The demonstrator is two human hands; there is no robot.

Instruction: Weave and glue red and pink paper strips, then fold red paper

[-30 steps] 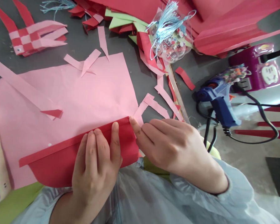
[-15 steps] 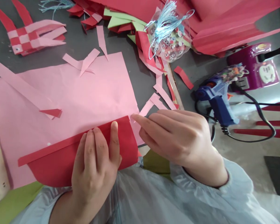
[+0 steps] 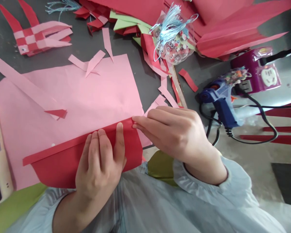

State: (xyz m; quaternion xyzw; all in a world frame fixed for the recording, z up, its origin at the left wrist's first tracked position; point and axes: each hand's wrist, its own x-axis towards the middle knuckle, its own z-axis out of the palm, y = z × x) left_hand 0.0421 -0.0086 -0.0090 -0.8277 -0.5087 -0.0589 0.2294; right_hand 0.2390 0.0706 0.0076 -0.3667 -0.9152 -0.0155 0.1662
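Note:
A sheet of red paper (image 3: 55,170) with a narrow strip folded over along its far edge lies at the near side of a large pink sheet (image 3: 87,94). My left hand (image 3: 100,161) rests flat on the red paper, fingers stretched out and their tips on the folded strip. At the right end of the fold, my right hand (image 3: 169,129) pinches the red paper's corner between its fingertips; the thumb is mostly hidden.
A woven paper fish (image 3: 36,38) lies at the back left. Pink strips (image 3: 93,64) lie behind the sheet. A bag of googly eyes (image 3: 176,45) with a blue tassel stands at the back. Right are a glue gun (image 3: 225,106) and a purple power socket (image 3: 257,71). A phone (image 3: 1,155) lies left.
My right hand has moved left, from just beside the red paper onto its corner, and its fingertips have closed there. The left hand stays on the fold. The view has shifted slightly.

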